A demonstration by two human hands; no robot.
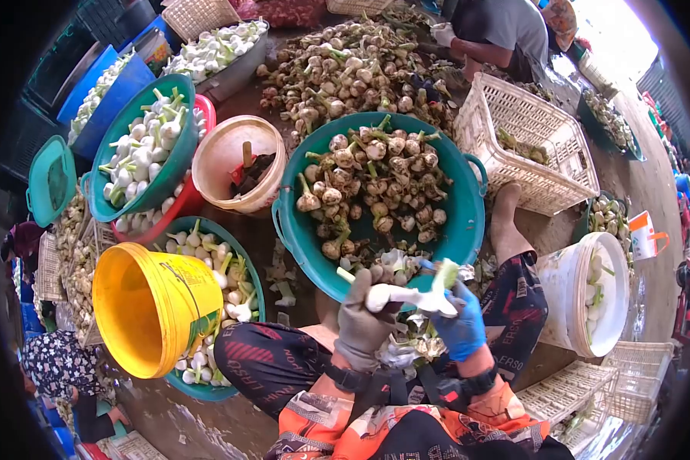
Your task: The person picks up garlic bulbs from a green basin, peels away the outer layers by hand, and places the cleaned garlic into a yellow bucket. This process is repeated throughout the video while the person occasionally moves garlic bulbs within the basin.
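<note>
My left hand (360, 326), in a grey glove, is closed around a white garlic bulb (378, 297). From that bulb a pale strip reaches across to my right hand (463, 323), whose blue-gloved fingers close on a garlic stalk (443, 277) with a green end. Both hands are over the near rim of a large teal tub (295, 261). Unpeeled garlic bulbs (379, 180) with brown, dirty skins fill much of that tub. Loose white peels (395, 266) lie at its near side, and more are below my hands.
A yellow bucket (130, 307) lies tipped at left over a tub of white garlic. Beyond it are a cream bucket (239, 138) and a tilted green basin (142, 203). At right stand a plastic crate (529, 165) and a white bucket (567, 295). Another person (506, 34) sits beyond the garlic heap (345, 69).
</note>
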